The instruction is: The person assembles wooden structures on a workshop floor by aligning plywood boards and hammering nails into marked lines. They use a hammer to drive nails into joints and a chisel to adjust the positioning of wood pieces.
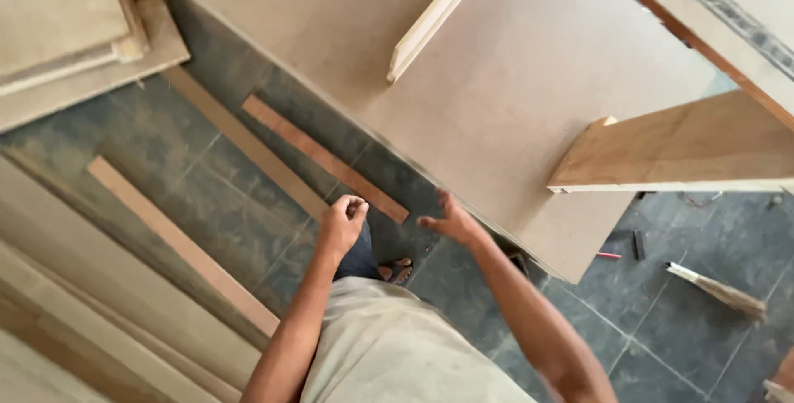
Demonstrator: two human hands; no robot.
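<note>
My left hand [342,223] is curled into a loose fist above the dark tiled floor, and nothing shows inside it. My right hand [452,221] is spread with fingers apart, hovering just short of the near edge of a large brown fibreboard sheet [513,81]. It holds nothing. A reddish-brown wooden strip [324,157] lies on the floor just beyond both hands, beside the sheet's edge. Below the hands I see my grey shirt and a sandalled foot [397,270].
A pale wooden batten [436,16] lies on the sheet. A thick plank [686,147] juts in from the right. Longer strips [178,242] and stacked boards [74,31] lie left. A brush [718,289] and a red pencil [609,255] lie on the floor at right.
</note>
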